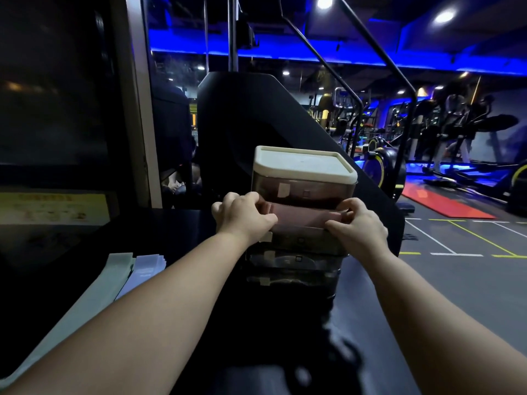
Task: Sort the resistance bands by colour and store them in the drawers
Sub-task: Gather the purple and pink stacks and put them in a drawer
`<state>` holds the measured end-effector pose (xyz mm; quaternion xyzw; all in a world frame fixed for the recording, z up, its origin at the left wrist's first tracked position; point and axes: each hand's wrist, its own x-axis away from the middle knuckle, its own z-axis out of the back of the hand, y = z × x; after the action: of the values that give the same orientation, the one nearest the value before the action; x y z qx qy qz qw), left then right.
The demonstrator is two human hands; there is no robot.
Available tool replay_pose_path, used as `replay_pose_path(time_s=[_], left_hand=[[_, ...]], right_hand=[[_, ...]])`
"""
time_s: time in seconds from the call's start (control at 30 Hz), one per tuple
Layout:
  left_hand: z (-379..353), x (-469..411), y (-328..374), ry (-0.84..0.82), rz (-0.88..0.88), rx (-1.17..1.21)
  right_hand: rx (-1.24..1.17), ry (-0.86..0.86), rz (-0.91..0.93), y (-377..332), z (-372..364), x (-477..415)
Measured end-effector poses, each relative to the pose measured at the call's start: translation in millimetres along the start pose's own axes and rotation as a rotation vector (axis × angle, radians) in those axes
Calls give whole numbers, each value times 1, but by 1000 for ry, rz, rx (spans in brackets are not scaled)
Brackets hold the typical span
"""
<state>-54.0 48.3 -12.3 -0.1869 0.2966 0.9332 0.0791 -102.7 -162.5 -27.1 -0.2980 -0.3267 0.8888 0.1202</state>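
Note:
A smoky plastic drawer unit (302, 252) with a cream lid (303, 163) stands on a dark table. A pink resistance band (302, 218) is stretched flat across an open drawer below the top one. My left hand (242, 215) pinches the band's left end and my right hand (356, 223) pinches its right end. On the table to the left lie a pale green band (85, 297) and a stack of light blue bands (145, 269), partly hidden by my left forearm.
A black stair-climber machine (271, 124) rises right behind the drawer unit. A dark panel with a yellow notice (54, 206) stands at the left. Gym floor with painted lines, a red mat (445, 203) and exercise bikes lie to the right.

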Motion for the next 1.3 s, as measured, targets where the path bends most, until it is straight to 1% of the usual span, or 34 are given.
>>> replay_pose_path(time_s=[0.13, 0.2, 0.4, 0.57, 0.67, 0.8, 0.9, 1.03, 1.1, 1.2, 1.3], left_hand=[[-1, -3, 9, -29, -12, -78], [-3, -6, 10, -53, 19, -85], [-4, -12, 14, -119, 93, -87], [-7, -12, 17, -125, 152, -65], [-10, -13, 17, -112, 166, 19], [-12, -12, 16, -94, 142, 152], [-15, -13, 10, -65, 80, 267], [-16, -14, 5, -93, -35, 398], [-14, -15, 4, -137, -73, 424], [-10, -17, 3, -213, -75, 429], [-7, -19, 1, -302, -52, 420]], right_hand=[[123, -33, -18, -4, -2, -4], [156, -45, -30, -6, -2, -6], [200, -87, -94, -12, -3, -12], [214, -102, -115, -15, -3, -13], [180, -69, -133, -15, -5, -11], [93, 6, -94, -5, -11, -12], [-18, 40, -49, 1, -15, -14], [-161, 62, 37, 10, -18, -15], [-187, 37, 103, 15, -17, -16], [-182, -88, 192, 21, -12, -21], [-151, -207, 197, 26, -6, -27]])
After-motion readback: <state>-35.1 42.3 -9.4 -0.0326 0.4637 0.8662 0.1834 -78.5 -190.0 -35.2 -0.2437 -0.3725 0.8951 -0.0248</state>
